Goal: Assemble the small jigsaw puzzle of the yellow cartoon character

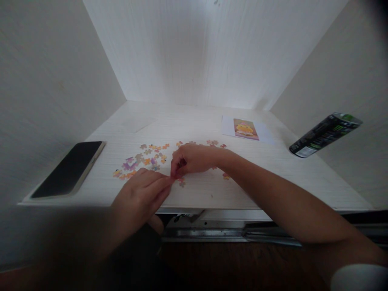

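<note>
My left hand (pixel 142 194) is closed, with thumb and fingers pressed together at the front edge of the jigsaw pieces; what its fingertips hold is hidden. My right hand (pixel 194 157) bends down from the right in a pinch, its fingertips meeting those of the left. Right at these fingertips a small pink jigsaw piece (pixel 182 183) shows, partly covered by the right fingers. Loose purple jigsaw pieces (pixel 129 166), orange ones (pixel 147 161) and grey ones (pixel 139 157) lie spread beyond my left hand. More pinkish pieces (pixel 214 142) lie behind my right hand, which hides some of them.
A picture card (pixel 246 129) with a yellow figure lies on white paper (pixel 228 125) at the back right. A dark can (pixel 324 135) stands by the right wall. On the left lies a dark-screened tablet or phone (pixel 68 169). White panels enclose the white tabletop (pixel 194 198).
</note>
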The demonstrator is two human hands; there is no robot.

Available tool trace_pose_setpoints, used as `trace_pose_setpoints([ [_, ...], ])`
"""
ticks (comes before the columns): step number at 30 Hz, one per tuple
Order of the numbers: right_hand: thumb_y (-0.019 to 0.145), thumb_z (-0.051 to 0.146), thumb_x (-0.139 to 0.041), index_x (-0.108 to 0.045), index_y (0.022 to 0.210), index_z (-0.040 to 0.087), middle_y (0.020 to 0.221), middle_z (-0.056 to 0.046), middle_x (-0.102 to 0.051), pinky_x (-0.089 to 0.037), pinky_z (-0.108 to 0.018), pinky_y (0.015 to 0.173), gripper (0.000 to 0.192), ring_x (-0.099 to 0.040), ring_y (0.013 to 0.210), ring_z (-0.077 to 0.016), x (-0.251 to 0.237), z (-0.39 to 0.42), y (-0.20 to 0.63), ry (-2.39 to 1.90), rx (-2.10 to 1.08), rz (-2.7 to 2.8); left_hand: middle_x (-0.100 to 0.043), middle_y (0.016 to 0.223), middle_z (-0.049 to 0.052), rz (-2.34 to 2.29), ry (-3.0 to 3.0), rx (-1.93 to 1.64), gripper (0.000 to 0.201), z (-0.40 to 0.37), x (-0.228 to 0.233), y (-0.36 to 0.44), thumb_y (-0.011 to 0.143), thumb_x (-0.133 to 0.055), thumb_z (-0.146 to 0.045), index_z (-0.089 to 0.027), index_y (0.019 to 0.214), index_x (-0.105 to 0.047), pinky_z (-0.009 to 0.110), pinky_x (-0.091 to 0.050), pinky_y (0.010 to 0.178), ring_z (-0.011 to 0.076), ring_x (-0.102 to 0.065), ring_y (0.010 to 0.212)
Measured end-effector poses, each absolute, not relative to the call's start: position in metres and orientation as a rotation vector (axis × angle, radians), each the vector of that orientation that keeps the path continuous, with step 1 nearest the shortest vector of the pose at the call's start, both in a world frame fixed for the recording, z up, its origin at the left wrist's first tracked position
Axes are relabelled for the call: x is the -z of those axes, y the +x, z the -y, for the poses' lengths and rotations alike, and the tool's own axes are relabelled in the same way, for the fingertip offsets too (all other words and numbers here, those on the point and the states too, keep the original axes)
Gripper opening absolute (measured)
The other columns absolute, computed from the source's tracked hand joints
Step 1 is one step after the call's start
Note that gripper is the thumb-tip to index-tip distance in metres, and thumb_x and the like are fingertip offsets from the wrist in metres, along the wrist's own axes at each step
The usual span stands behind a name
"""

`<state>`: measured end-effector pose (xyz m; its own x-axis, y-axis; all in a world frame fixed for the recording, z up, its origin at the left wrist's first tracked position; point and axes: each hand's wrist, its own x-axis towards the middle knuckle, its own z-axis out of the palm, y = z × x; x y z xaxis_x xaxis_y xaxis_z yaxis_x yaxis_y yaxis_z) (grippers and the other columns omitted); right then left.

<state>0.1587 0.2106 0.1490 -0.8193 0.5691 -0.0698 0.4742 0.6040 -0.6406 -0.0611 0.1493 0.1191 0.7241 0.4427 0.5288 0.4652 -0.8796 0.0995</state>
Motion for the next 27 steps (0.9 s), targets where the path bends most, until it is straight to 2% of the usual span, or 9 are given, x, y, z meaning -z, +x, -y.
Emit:
trace_pose_setpoints([
  [3, 0.079, 0.008, -0.063, -0.077, 0.089, 0.016, 0.083, -0.003, -0.074, -0.041, -0.022, 0.065, 0.019, -0.059, 0.069, -0.0095, -0.149, -0.211, 0.159, -0.861, -1.014, 2.689, -0.072, 0.099, 0.007, 0.477, -2.961, 0.71, 0.019, -0.153, -0.121, -0.065, 0.092, -0.055, -0.014, -0.016, 0.107, -0.066, 0.036, -0.048, 0.077, 0.02, -0.065, 0.086],
  [11, 0.081, 0.009, -0.063, -0.076, 0.09, 0.015, 0.085, -0.004, -0.074, -0.043, -0.022, 0.069, 0.017, -0.06, 0.073, -0.0098, -0.149, -0.211, 0.159, -0.838, -1.027, 2.701, -0.072, 0.101, 0.009, 0.433, -2.996, 0.785, 0.018, -0.149, -0.125, -0.068, 0.088, -0.06, -0.012, -0.014, 0.105, -0.068, 0.037, -0.051, 0.084, 0.0209, -0.066, 0.091],
  [19, 0.078, 0.024, -0.07, -0.072, 0.082, 0.015, 0.076, -0.002, -0.069, -0.037, -0.023, 0.06, 0.009, -0.056, 0.064, -0.0101, -0.166, -0.209, 0.169, -1.02, -0.799, 2.758, -0.07, 0.1, 0.012, 0.593, -2.924, 0.839, 0.015, -0.145, -0.126, -0.075, 0.087, -0.061, -0.013, -0.012, 0.101, -0.066, 0.04, -0.051, 0.082, 0.0236, -0.064, 0.093],
  [23, 0.074, 0.043, -0.074, -0.072, 0.078, 0.016, 0.071, -0.003, -0.068, -0.032, -0.026, 0.054, 0.027, -0.052, 0.057, -0.0108, -0.174, -0.196, 0.164, -1.232, -0.678, 2.887, -0.067, 0.116, 0.013, 0.638, -2.946, 0.717, 0.028, -0.147, -0.122, -0.079, 0.089, -0.059, -0.019, -0.014, 0.116, -0.064, 0.047, -0.049, 0.09, 0.0283, -0.062, 0.106],
  [27, 0.075, 0.039, -0.072, -0.074, 0.081, 0.017, 0.074, -0.004, -0.07, -0.031, -0.027, 0.054, 0.023, -0.052, 0.057, -0.0119, -0.177, -0.186, 0.16, -1.291, -0.594, 2.932, -0.063, 0.129, 0.01, 0.636, -2.989, 0.602, 0.033, -0.148, -0.118, -0.08, 0.091, -0.056, -0.022, -0.02, 0.123, -0.062, 0.05, -0.047, 0.096, 0.0292, -0.058, 0.116],
])
